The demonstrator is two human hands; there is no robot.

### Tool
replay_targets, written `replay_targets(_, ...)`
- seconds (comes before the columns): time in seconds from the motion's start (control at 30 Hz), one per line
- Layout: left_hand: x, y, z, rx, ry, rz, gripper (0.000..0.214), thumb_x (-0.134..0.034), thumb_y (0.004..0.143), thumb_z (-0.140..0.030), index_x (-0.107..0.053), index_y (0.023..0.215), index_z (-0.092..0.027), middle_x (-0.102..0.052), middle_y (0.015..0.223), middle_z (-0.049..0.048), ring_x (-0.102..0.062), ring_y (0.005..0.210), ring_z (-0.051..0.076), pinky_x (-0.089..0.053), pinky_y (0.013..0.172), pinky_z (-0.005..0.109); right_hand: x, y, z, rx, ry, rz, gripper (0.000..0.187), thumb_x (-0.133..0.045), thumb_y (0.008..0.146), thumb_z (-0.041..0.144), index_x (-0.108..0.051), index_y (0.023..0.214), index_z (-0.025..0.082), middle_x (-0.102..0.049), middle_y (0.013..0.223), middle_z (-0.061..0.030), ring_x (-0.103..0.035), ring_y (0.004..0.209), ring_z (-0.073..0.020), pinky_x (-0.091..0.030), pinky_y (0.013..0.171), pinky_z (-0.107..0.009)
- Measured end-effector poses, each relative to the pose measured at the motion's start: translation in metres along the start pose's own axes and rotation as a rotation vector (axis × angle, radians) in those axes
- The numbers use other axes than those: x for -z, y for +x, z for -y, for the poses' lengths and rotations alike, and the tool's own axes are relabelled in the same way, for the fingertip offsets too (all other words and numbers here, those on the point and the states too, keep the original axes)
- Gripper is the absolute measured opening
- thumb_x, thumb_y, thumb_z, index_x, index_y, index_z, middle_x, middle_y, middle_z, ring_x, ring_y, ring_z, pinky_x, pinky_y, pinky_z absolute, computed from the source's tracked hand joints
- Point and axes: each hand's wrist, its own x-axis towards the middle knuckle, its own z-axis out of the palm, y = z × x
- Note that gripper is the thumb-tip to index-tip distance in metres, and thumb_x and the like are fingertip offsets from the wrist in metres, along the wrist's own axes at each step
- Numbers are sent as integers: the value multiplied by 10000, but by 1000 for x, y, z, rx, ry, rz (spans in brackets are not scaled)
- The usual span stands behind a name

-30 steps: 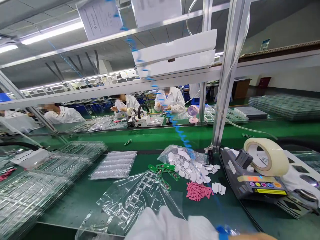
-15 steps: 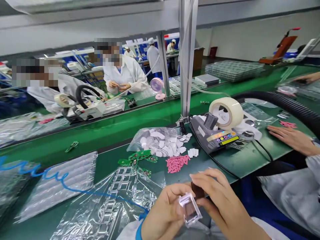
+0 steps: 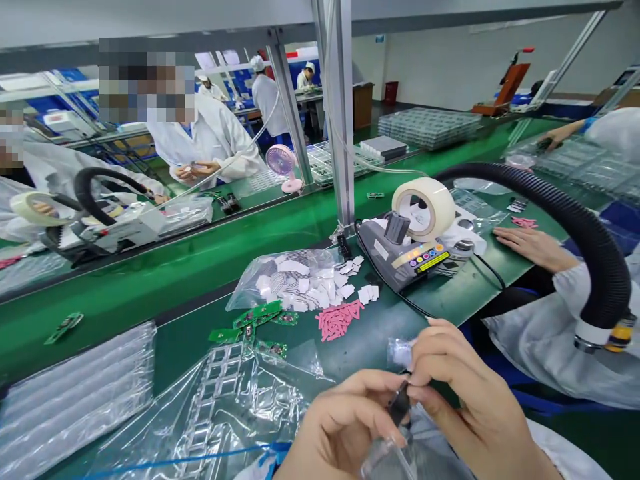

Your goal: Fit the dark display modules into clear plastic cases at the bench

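Your left hand (image 3: 350,420) and right hand (image 3: 465,393) pinch a small dark part (image 3: 399,403) between fingertips, above the counter (image 3: 360,347). The step appears to be fine two-handed handling; the next move likely calls for steady alignment. The tape dispenser's (image 3: 395,268) yellow label (image 3: 433,262) is illegible; no brand reads.

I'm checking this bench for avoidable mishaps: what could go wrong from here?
The small dark piece sits at the fingertips of the left hand, with the right hand close against it, so it might slip.
The blue cord at the left wrist crosses the clear plastic bag in this view and could snag it.
The pink strips lie loose beside white pieces; a sleeve might mix them.
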Motion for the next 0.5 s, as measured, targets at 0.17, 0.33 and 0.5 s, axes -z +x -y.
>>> replay_targets(0.17, 0, 3, 2, -38, 68, 40, 221, -775, 631, -302, -760, 850, -269, -603, 1149, 76, -568, 1070, 251, -398, 991, 369, 1, -2, 2, -2, 31, -27, 100, -458, 899, 146, -477, 822, 208, -539, 764, 6, -538, 753, -150, -333, 957, -399)
replay_targets(0.33, 4, 1, 2, -33, 182, 37, 231, -768, 641, -236, -755, 863, -299, -597, 1163, 64, -569, 1053, 236, -424, 964, 341, -1, 0, 3, -67, 87, -35, 170, -426, 940, 213, -447, 772, 209, -515, 718, 12, -513, 692, -143, -403, 820, -353)
replay_targets(0.5, 10, 2, 6, -45, 232, 50, 264, -779, 625, -262, -752, 887, -288, -576, 1186, 74, -574, 1031, 235, -447, 939, 322, -9, -2, 1, -68, 44, -67, 142, -419, 927, 151, -454, 799, 203, -524, 755, 6, -510, 738, -150, -337, 892, -387)
